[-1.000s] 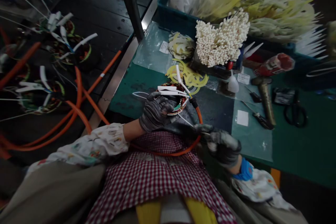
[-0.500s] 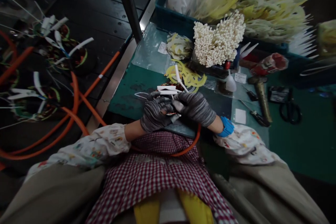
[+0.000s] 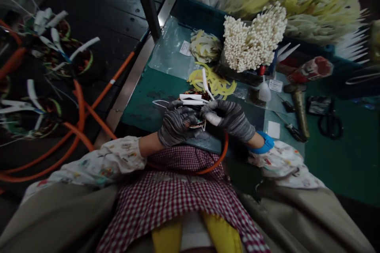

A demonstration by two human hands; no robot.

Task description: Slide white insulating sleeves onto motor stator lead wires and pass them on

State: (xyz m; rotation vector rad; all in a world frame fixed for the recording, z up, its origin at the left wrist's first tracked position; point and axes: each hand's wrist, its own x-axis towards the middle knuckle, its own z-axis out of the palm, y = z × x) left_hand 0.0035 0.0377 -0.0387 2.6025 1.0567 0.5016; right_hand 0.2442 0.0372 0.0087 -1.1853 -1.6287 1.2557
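A motor stator (image 3: 198, 99) with copper windings and white sleeved leads sits at the near edge of the green bench (image 3: 341, 158). My gloved left hand (image 3: 175, 124) grips it from the left and below. My gloved right hand (image 3: 230, 118) holds its right side, fingertips pinching a white sleeve piece. An orange cable (image 3: 221, 154) loops from the stator down over my checked apron. Most of the stator is hidden by both hands.
Yellow insulation strips (image 3: 215, 83) lie just behind the stator. A bundle of white sticks (image 3: 255, 41), a hammer (image 3: 298, 106), scissors (image 3: 329, 120) and a small white bottle (image 3: 263, 93) lie on the bench. Several other stators (image 3: 74, 57) with orange cables lie on the dark floor at left.
My right hand came up from the bench edge at lower right to the stator and now grips its right side. The left hand has kept its hold.
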